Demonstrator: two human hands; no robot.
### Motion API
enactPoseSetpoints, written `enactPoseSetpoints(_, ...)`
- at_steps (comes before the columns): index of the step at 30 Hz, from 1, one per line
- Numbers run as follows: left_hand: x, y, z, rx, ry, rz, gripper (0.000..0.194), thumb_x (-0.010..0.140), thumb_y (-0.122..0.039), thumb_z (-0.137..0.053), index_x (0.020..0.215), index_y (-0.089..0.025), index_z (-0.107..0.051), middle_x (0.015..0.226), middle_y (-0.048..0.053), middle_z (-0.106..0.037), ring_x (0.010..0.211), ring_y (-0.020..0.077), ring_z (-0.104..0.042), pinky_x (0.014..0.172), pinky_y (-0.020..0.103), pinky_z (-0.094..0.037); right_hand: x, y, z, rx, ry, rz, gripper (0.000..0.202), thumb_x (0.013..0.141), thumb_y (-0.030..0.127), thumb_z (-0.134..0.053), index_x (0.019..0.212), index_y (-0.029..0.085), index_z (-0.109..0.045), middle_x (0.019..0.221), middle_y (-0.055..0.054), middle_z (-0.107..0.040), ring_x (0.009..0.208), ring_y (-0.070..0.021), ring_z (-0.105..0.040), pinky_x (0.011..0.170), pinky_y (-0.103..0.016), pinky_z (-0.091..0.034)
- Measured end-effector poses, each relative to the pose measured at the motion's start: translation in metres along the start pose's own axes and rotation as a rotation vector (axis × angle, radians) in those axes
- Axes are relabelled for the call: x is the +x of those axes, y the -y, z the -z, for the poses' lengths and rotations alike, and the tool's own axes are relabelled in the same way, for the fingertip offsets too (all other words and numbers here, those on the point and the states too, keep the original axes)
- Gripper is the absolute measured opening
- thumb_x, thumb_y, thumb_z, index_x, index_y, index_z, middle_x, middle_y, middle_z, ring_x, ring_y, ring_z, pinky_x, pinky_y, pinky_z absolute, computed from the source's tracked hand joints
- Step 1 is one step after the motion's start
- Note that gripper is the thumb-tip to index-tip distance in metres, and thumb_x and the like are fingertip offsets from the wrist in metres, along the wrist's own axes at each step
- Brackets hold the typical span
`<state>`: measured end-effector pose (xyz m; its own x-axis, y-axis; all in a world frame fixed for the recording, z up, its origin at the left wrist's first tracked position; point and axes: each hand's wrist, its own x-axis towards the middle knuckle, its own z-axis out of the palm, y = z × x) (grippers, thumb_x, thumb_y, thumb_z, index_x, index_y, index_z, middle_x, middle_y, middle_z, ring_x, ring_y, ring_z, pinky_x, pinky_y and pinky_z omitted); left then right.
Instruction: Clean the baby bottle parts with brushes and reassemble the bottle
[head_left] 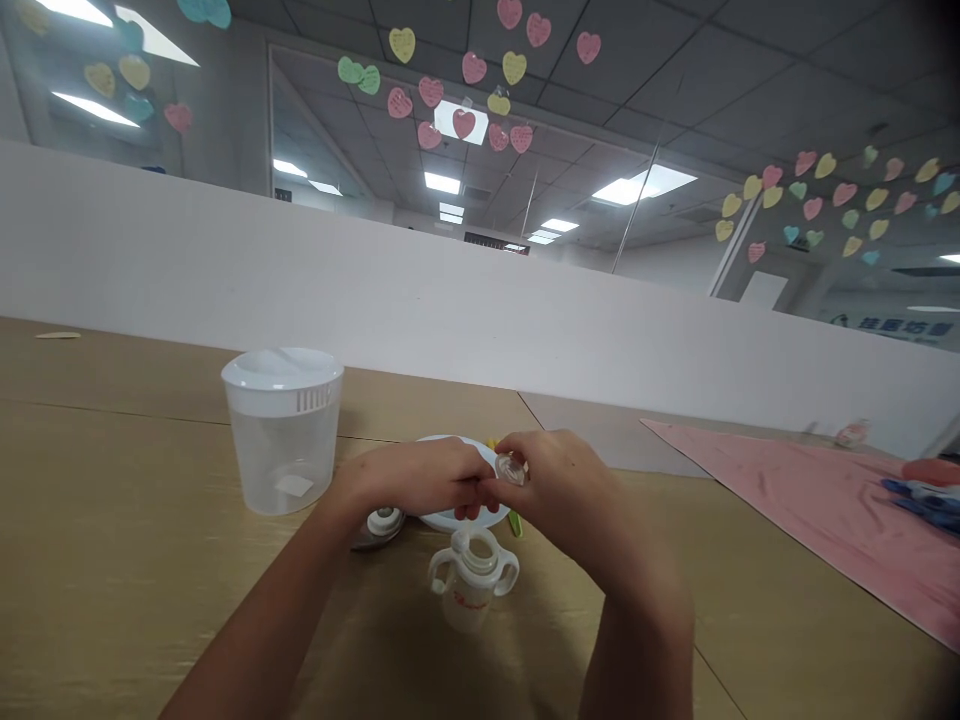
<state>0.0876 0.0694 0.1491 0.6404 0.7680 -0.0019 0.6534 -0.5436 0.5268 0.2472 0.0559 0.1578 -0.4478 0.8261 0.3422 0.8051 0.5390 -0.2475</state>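
My right hand (566,475) pinches a small clear round piece (511,468), which looks like a soft bottle nipple. My left hand (439,478) is curled closed, its fingertips meeting those of the right hand; what they grip, if anything, is hidden. Just below the hands stands an upright baby bottle (471,590) with two white handles, red lettering and an open neck. Partly covered by both hands is a pale plate (439,520). A green utensil handle (515,524) shows beside the plate, and a grey and white round part (384,522) lies near my left forearm.
A translucent bucket with a white lid (283,430) stands on the wooden table (135,520) at the left. On the right lies a pink cloth (795,500) with a blue item (926,505) on it. A low white partition (420,310) runs behind the table.
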Motion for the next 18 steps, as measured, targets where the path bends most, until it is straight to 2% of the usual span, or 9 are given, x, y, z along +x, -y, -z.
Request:
enactPoseSetpoints(7,-0.001,-0.005,0.000,-0.021,-0.012,-0.041,0.023,0.080,-0.014,-0.042,0.065,-0.017,-0.059,0.064,-0.003,-0.057,0.058,0.0094,-0.052,0.058,0.019,-0.039,-0.003,-0.005,0.001,-0.047,-0.028,-0.022,0.017,0.072,0.024,-0.057,0.056,0.019,-0.053,0.050,0.003,-0.050,0.045,-0.0091,-0.038,0.043,-0.024,-0.021)
enactPoseSetpoints(15,0.002,-0.004,-0.002,-0.020,-0.011,-0.036,0.023,0.081,-0.013,-0.041,0.066,-0.017,-0.058,0.066,-0.003,-0.058,0.057,0.0083,-0.051,0.055,0.017,-0.037,-0.003,-0.010,0.002,-0.042,-0.043,-0.024,0.012,0.072,0.025,-0.057,0.061,0.019,-0.057,0.050,0.003,-0.051,0.047,-0.0097,-0.041,0.044,-0.024,-0.024)
enactPoseSetpoints(18,0.003,-0.005,-0.002,-0.011,-0.018,-0.036,0.023,0.081,-0.013,-0.041,0.066,-0.017,-0.058,0.065,-0.003,-0.058,0.057,0.0083,-0.051,0.055,0.017,-0.037,-0.003,-0.011,0.002,-0.065,-0.044,-0.035,0.014,0.071,0.024,-0.056,0.058,0.019,-0.055,0.050,0.003,-0.049,0.046,-0.0094,-0.039,0.043,-0.024,-0.023)
